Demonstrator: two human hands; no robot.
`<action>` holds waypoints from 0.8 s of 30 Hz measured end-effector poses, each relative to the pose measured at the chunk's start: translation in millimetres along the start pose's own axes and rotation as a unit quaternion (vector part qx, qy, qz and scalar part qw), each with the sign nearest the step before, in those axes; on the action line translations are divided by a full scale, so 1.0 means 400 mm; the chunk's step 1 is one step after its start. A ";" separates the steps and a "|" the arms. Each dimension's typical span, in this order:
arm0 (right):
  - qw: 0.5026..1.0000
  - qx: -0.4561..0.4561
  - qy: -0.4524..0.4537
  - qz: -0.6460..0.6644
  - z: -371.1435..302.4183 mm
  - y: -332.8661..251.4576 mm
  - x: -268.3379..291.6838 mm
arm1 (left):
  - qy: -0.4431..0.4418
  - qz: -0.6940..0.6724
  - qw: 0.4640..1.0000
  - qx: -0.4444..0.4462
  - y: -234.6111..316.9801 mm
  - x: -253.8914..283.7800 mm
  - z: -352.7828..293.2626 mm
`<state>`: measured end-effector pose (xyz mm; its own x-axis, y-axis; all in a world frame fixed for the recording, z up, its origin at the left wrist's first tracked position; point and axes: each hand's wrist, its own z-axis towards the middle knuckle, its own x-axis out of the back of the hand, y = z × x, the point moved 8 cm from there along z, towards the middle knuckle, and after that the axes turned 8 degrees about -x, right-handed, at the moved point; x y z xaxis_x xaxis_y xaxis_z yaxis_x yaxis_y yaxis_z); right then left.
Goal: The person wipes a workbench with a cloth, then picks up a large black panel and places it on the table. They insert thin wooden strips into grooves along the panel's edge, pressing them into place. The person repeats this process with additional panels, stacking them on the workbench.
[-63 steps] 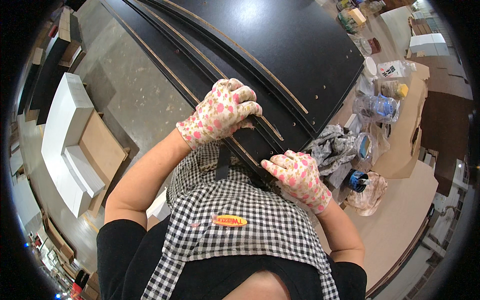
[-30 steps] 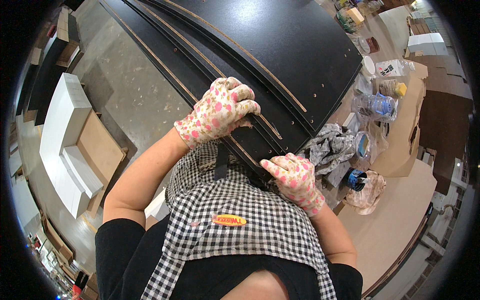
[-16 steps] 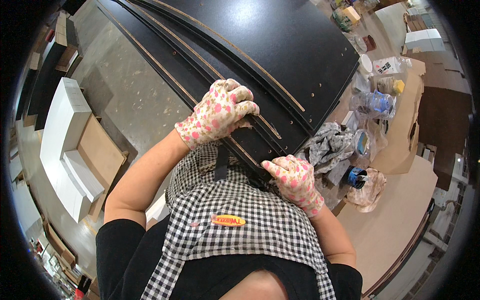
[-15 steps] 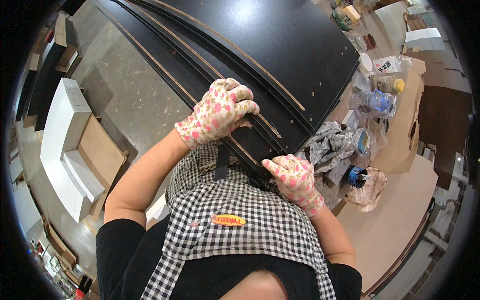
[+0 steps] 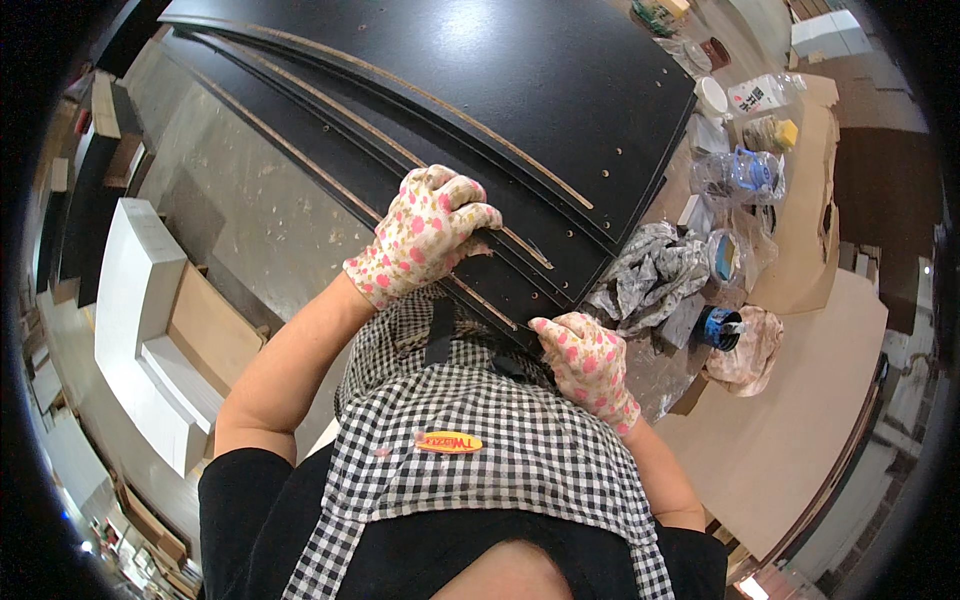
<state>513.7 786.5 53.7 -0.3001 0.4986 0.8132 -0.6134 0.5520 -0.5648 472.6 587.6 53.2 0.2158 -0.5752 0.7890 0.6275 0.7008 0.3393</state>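
Several black boards (image 5: 480, 60) lie stacked and staggered in front of me, with narrow raw-brown edges and small holes near their right ends. My left hand (image 5: 425, 235), in a white glove with a pink floral print, rests over the near boards. Its fingers are curled down at a brown edge; whatever is under them is hidden, and a soiled patch shows by the thumb. At the near right corner of the lowest board, my right hand (image 5: 585, 365), gloved alike, is closed with thumb and fingers on the corner.
To the right lie a crumpled grey cloth (image 5: 655, 275), a black can (image 5: 718, 327), a stained rag (image 5: 750, 350), a clear plastic jug (image 5: 735, 175) and a bottle (image 5: 765, 93) beside torn cardboard (image 5: 805, 215). White panels (image 5: 140, 330) stand on the floor at left.
The view has shifted slightly, so the boards and the items at right appear turned and a little higher. Both hands keep nearly the same places on the boards.
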 end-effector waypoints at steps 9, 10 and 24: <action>0.989 -0.078 0.083 0.091 -0.088 -0.012 -0.061 | -0.019 -0.010 1.000 -0.014 -0.001 -0.009 0.001; 0.979 -0.109 0.085 0.148 -0.099 -0.016 -0.076 | -0.013 -0.009 1.000 -0.016 0.000 -0.006 0.002; 0.889 -0.254 0.248 0.289 -0.053 -0.195 -0.253 | -0.126 -0.072 0.977 -0.159 -0.026 0.002 0.039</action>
<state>607.3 707.1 12.5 -0.0205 0.9607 0.2768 -0.0142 0.2765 -0.9609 454.7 586.5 58.2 -0.0570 -0.5080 0.8595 0.8467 0.4316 0.3112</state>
